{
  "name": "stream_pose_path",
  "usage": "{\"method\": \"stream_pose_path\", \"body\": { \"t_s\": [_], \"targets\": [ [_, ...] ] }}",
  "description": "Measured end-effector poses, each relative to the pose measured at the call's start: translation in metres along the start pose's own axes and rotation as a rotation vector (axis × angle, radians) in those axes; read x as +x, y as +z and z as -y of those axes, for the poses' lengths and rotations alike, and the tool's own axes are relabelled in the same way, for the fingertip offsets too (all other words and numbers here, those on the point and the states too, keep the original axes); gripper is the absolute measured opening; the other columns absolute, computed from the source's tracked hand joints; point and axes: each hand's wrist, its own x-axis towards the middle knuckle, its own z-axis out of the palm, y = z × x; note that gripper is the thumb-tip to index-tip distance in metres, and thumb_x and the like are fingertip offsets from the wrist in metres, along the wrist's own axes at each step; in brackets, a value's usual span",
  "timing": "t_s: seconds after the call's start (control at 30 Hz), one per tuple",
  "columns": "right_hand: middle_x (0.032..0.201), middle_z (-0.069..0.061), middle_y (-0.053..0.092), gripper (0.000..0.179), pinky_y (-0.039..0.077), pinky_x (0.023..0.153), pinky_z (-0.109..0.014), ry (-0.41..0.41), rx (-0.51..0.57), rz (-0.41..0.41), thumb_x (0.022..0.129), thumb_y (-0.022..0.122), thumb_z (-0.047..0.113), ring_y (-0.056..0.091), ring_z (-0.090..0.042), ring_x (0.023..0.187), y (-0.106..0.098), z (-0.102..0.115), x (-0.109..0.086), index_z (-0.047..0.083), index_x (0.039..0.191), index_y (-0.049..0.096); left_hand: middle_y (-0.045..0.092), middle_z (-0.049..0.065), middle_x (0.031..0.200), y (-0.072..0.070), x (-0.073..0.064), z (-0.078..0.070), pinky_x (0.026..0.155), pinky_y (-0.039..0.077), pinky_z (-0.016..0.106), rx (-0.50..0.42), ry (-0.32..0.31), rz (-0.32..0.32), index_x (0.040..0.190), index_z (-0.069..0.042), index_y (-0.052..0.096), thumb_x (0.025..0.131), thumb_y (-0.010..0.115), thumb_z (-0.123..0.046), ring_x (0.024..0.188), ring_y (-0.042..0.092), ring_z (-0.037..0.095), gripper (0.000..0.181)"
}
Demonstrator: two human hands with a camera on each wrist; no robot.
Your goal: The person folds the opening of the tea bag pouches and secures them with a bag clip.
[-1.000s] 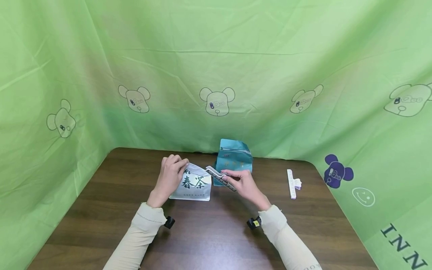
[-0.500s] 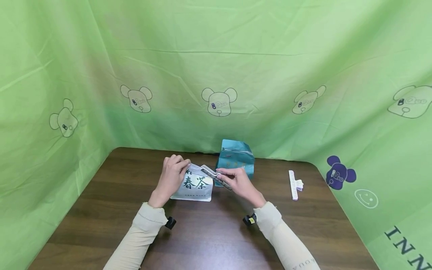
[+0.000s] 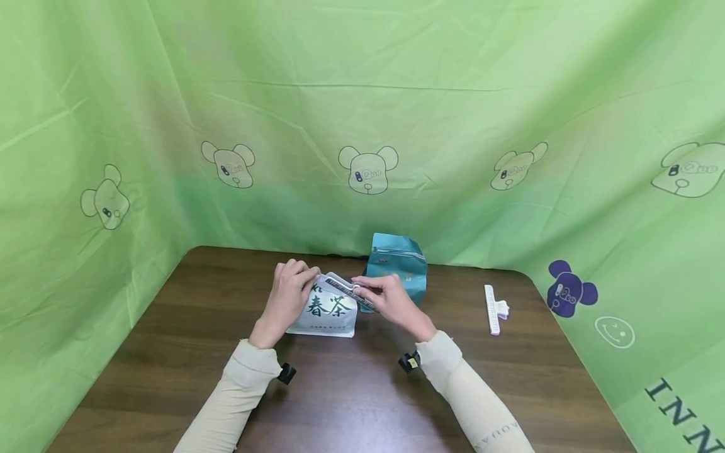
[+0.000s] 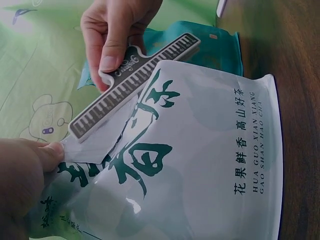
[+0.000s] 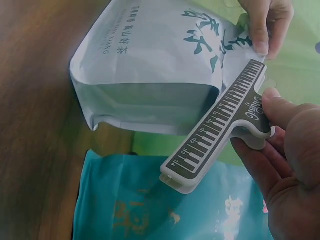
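Note:
My left hand [image 3: 286, 299] pinches the top corner of a white tea bag [image 3: 331, 319], which stands on the table with dark green lettering on its front. The bag's top is folded over at a slant, as the left wrist view shows. Between thumb and fingers, my right hand [image 3: 396, 305] squeezes the handle of a long bag clip [image 5: 215, 125] with a grey piano-key pattern. The clip lies along the folded top [image 4: 102, 137], its far end close to my left fingertips. Whether its jaws grip the fold cannot be told.
A teal bag [image 3: 399, 264] stands behind and right of the white one, near the green curtain [image 3: 442, 220]. Another clip, white with a pale purple handle [image 3: 491, 311], lies on the right of the brown wooden table [image 3: 226, 390].
My right hand has moved left with the bag clip, bringing it from beside the white tea bag onto its folded top. My left hand has stayed at the bag's corner.

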Motion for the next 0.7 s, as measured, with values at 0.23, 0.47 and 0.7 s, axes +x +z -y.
{"method": "stream_pose_path", "body": {
  "t_s": [0.23,0.47,0.7],
  "targets": [
    [0.107,-0.014,0.077,0.024,0.056,0.064,-0.025,-0.035,0.011,-0.014,0.093,0.073,0.01,0.068,-0.008,0.077,0.005,0.006,0.009,0.0,0.115,0.076,0.064,0.004,0.079,-0.002,0.0,0.001,0.074,0.036,0.039,-0.025,0.003,0.006,0.096,-0.003,0.079,0.088,0.076,-0.004,0.077,0.055,0.024,0.009],
    [0.107,-0.013,0.077,0.023,0.055,0.063,-0.024,-0.023,-0.005,-0.014,0.093,0.073,0.011,0.068,-0.008,0.075,0.006,0.009,0.012,0.002,0.115,0.077,0.065,0.006,0.081,-0.002,0.0,0.003,0.078,0.035,0.04,-0.072,-0.018,0.018,0.097,0.0,0.078,0.089,0.074,-0.001,0.079,0.057,0.024,0.01],
    [0.106,-0.014,0.077,0.024,0.056,0.064,-0.024,-0.019,-0.005,-0.023,0.092,0.074,0.01,0.069,-0.009,0.076,0.007,0.009,0.015,0.001,0.114,0.077,0.063,0.006,0.083,0.002,0.0,0.002,0.08,0.036,0.042,-0.058,-0.024,0.03,0.102,0.001,0.076,0.093,0.07,-0.001,0.081,0.056,0.025,0.011]
  ]
}}
